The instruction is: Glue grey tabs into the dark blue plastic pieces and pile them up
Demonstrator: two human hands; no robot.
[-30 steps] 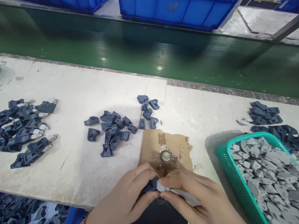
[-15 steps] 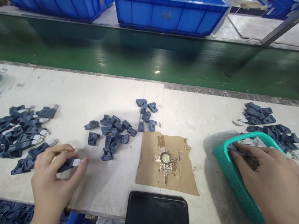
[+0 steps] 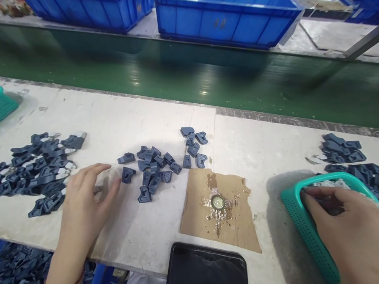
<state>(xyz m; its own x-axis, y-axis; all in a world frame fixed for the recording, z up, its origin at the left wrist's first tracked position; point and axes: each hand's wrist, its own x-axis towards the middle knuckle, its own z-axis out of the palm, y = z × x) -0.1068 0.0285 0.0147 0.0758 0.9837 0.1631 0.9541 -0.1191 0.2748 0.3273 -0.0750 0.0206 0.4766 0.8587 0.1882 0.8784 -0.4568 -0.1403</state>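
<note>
Right hand moved into green basket, seemingly among grey pieces.

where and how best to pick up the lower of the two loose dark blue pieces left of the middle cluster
Probably pinch the dark blue piece across its upper and lower edges, coming from the left. It lies with its hollowed face up, so the outer edges look the surer hold; the left grip is on that side, while the middle cluster sits close on the right.
</note>
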